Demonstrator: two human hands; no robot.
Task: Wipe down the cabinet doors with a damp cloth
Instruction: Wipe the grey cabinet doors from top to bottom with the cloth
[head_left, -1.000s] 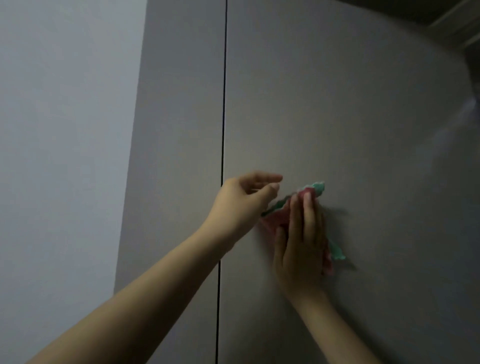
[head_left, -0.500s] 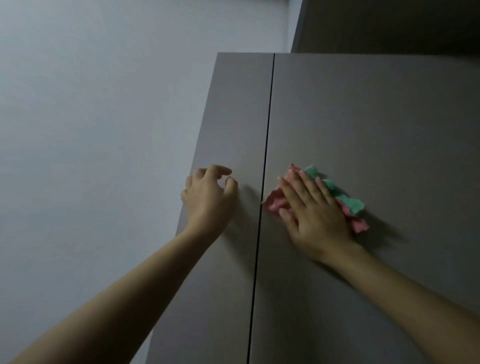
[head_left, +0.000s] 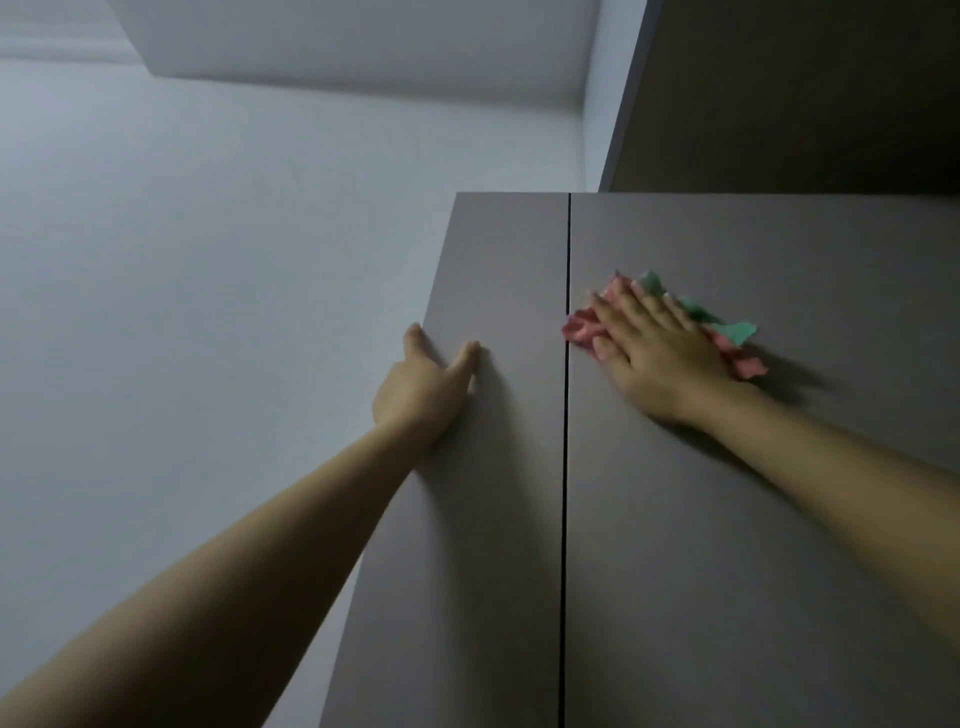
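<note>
The wiping is under way near the top of the right cabinet door (head_left: 753, 467) — the right hand (head_left: 660, 353) presses the pink-and-green cloth (head_left: 727, 332) flat with straight fingers, the left hand (head_left: 421, 389) braces empty on the left cabinet door (head_left: 493, 519) — and the next stroke probably calls for sweeping firmly across the unwiped panel.

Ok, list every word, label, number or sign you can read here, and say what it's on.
None: no text shows anywhere.
Left door: plain grey, no label.
Right door: plain grey, no label.
Cloth under the right hand: pink and green, no print visible.
Wall: bare.
Left hand: rests on the left door's edge.
</note>
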